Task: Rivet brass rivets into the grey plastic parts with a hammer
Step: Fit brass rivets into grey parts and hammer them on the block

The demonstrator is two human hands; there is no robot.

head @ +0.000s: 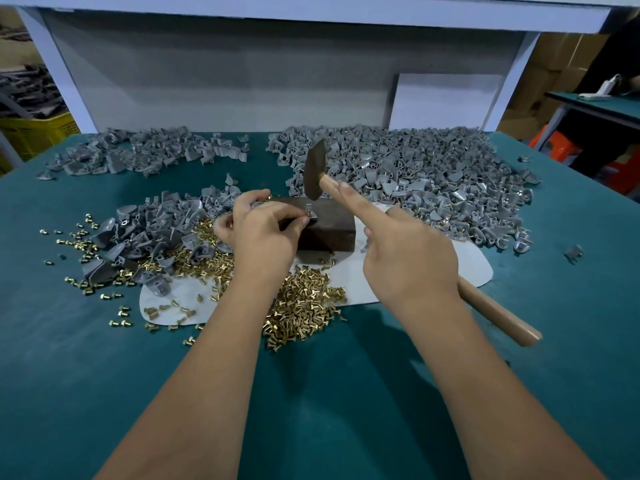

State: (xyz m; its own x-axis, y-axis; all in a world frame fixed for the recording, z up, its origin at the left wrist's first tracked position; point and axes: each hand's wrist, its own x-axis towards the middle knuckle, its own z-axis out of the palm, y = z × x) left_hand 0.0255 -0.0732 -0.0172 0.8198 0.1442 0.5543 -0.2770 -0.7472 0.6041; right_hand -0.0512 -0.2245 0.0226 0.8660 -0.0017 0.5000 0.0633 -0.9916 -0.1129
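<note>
A dark metal block sits mid-table on a white sheet. On its top lies a small grey plastic part with a brass rivet in it. My left hand pinches that part and rivet between thumb and fingers. My right hand grips the wooden handle of a hammer, index finger stretched along the handle. The hammer's dark head hovers just above the block, over the rivet.
Loose brass rivets lie heaped in front of the block and scattered to the left. Grey plastic parts lie in piles at left front, far left and right on the green table. A white backboard stands behind.
</note>
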